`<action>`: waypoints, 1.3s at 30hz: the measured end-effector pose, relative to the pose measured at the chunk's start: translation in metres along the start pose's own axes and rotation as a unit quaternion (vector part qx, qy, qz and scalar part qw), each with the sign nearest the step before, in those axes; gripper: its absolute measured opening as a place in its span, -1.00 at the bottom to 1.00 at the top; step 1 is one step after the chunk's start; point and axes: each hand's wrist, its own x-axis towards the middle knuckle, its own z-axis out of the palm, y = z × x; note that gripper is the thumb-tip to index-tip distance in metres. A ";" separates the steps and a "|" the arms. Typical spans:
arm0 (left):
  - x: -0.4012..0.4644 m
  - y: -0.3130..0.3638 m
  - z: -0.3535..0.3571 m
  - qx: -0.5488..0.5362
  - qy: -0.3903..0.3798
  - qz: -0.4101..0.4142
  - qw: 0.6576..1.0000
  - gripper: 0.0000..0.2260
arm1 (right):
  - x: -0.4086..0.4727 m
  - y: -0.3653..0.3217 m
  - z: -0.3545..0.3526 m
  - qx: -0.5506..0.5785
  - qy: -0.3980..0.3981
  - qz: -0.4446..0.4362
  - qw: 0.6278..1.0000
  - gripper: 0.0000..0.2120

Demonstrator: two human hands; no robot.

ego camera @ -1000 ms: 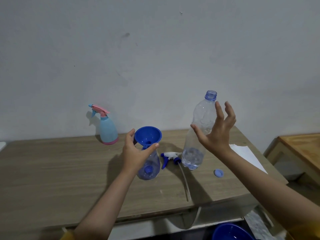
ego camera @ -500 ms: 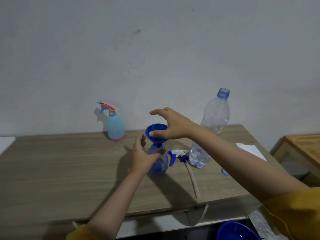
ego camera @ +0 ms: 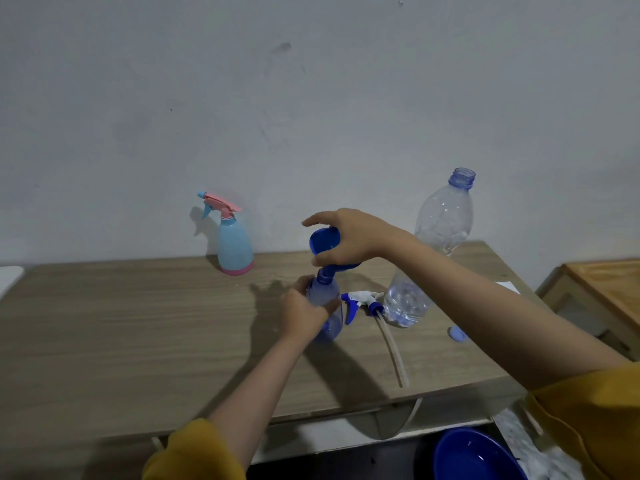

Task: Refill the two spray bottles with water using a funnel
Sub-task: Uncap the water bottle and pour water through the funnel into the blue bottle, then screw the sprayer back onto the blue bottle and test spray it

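Observation:
A clear blue spray bottle [ego camera: 327, 299] stands headless on the wooden table [ego camera: 138, 334], and my left hand [ego camera: 303, 311] grips its body. My right hand [ego camera: 349, 239] holds the blue funnel [ego camera: 325, 241] tilted, its spout just above the bottle's neck. The bottle's white and blue spray head [ego camera: 360, 301] lies beside it with its tube trailing toward the table's front edge. A light blue spray bottle [ego camera: 234, 244] with a pink trigger stands at the back, by the wall. A large clear water bottle [ego camera: 433, 251], uncapped, stands to the right with a little water in its base.
A blue cap [ego camera: 457, 333] lies on the table right of the water bottle. White paper [ego camera: 507, 286] shows at the table's right end. A blue basin [ego camera: 474, 457] sits below the front edge. A second wooden table [ego camera: 602, 289] stands at the right.
My right hand has left the water bottle, crossed left and gripped the funnel, then lifted and tilted it out of the spray bottle's neck. My left hand slid lower around the bottle's body.

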 end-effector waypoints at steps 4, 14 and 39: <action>-0.001 0.000 -0.015 0.015 0.023 0.017 0.999 -0.60 | -0.020 0.007 -0.007 0.131 0.050 0.014 0.990 -0.49; -0.008 -0.013 -0.045 0.028 0.044 0.043 0.998 -0.61 | -0.055 0.041 0.110 0.387 0.196 0.183 0.882 -0.51; -0.016 -0.028 -0.046 0.066 0.028 0.077 0.994 -0.52 | -0.090 0.072 0.213 0.261 0.344 0.143 0.891 -0.61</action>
